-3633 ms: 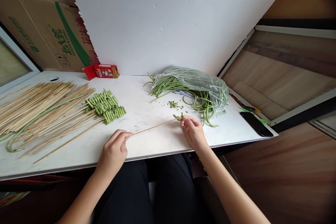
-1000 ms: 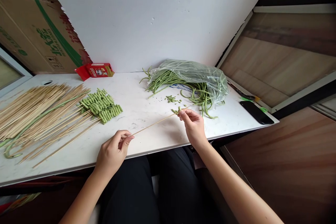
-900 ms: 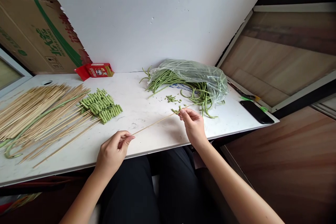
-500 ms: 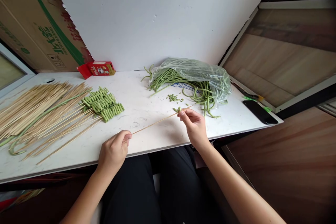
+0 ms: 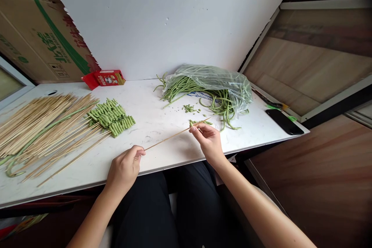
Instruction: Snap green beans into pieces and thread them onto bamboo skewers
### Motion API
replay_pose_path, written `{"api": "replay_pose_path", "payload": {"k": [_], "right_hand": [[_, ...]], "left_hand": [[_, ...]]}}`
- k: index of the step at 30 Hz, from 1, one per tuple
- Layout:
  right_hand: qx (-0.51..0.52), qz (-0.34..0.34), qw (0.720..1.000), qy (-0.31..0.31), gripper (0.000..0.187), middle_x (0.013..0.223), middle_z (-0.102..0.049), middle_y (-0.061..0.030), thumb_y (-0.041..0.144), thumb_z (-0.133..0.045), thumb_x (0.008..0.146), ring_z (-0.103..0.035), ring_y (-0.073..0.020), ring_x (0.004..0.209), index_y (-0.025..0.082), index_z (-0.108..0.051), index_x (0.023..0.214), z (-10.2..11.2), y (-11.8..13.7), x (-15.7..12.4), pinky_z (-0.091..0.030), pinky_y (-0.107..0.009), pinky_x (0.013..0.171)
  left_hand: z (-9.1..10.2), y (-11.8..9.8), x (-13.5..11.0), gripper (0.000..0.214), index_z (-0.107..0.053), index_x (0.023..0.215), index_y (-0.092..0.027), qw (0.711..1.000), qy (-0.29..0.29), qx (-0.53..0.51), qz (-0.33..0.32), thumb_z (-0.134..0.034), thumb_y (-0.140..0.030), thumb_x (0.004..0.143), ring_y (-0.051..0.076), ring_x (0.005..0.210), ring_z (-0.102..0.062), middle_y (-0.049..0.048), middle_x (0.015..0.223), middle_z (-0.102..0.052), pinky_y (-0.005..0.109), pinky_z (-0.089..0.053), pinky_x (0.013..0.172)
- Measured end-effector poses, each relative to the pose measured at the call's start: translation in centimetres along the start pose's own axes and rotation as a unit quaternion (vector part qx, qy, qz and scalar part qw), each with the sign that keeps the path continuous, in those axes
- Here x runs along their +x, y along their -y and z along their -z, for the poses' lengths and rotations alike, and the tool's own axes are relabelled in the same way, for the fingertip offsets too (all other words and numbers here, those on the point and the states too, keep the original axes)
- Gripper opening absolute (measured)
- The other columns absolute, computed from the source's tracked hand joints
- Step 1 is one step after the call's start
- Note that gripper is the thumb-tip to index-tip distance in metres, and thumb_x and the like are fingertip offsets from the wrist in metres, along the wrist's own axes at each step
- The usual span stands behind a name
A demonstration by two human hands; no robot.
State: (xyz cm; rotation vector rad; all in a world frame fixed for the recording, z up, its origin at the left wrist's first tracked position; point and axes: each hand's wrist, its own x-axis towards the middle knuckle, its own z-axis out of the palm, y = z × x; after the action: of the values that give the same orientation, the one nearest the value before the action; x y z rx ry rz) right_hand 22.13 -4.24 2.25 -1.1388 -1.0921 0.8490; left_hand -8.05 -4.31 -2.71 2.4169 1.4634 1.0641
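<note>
My left hand [image 5: 124, 166] is closed around the lower end of a thin bamboo skewer [image 5: 167, 138], low over the table's front edge. The stick slants up to the right, and its pointed tip shows past the fingers of my right hand [image 5: 208, 141]. That hand pinches a short green bean piece [image 5: 191, 123] at the skewer; the fingers partly hide how the two meet. Behind it lie small bean scraps [image 5: 188, 108] and a few cut pieces. To the left sits a stack of skewered bean pieces [image 5: 109, 114], the sticks pointing left.
Loose bamboo skewers [image 5: 35, 120] cover the table's left side, with a long bean [image 5: 49, 126] across them. A clear plastic bag [image 5: 203, 73] of long beans [image 5: 180, 89] lies at the back. A red box [image 5: 109, 78] stands against the white board; a black phone [image 5: 284, 121] lies far right.
My right hand has slid left along the skewer with the bean piece, closer to my left hand. More of the pointed end now shows. The camera view has shifted slightly.
</note>
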Motion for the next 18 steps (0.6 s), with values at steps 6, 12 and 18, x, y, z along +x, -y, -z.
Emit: {"api": "replay_pose_path", "payload": {"k": [6,12,18], "right_hand": [[0.02,-0.021,0.999,-0.039,0.033,0.081,-0.072,-0.0039,0.055,-0.086,0.083,-0.061,-0.0199,0.078,0.024,-0.076,0.081,0.15,-0.5,0.45,-0.053,-0.036,0.077],[0.016,-0.015,0.999,-0.023,0.032,0.085,-0.072,-0.0042,0.055,-0.086,0.083,-0.061,-0.0201,0.079,0.024,-0.077,0.082,0.05,-0.3,0.29,-0.054,-0.036,0.077],[0.009,0.03,0.999,0.027,0.024,0.094,-0.075,-0.0067,0.048,-0.083,0.088,-0.066,-0.0229,0.091,0.024,-0.08,0.087,0.1,-0.38,0.12,-0.055,-0.037,0.081]], "left_hand": [[0.0,-0.39,-0.03,0.02,-0.062,0.098,-0.023,1.0,-0.006,-0.023,0.02,-0.059,-0.041,0.106,0.015,0.064,-0.069,-0.0012,0.077,-0.073,0.024,-0.048,0.063],[0.12,0.08,-0.25,0.02,-0.063,0.094,-0.022,1.0,0.007,-0.025,-0.009,-0.054,-0.033,0.109,0.013,0.058,-0.062,-0.0032,0.069,-0.066,0.023,-0.045,0.06],[0.2,0.08,0.0,0.022,-0.062,0.093,-0.021,0.998,0.015,-0.003,-0.057,-0.048,-0.022,0.109,0.014,0.069,-0.07,-0.0009,0.078,-0.071,0.023,-0.048,0.066]]}}
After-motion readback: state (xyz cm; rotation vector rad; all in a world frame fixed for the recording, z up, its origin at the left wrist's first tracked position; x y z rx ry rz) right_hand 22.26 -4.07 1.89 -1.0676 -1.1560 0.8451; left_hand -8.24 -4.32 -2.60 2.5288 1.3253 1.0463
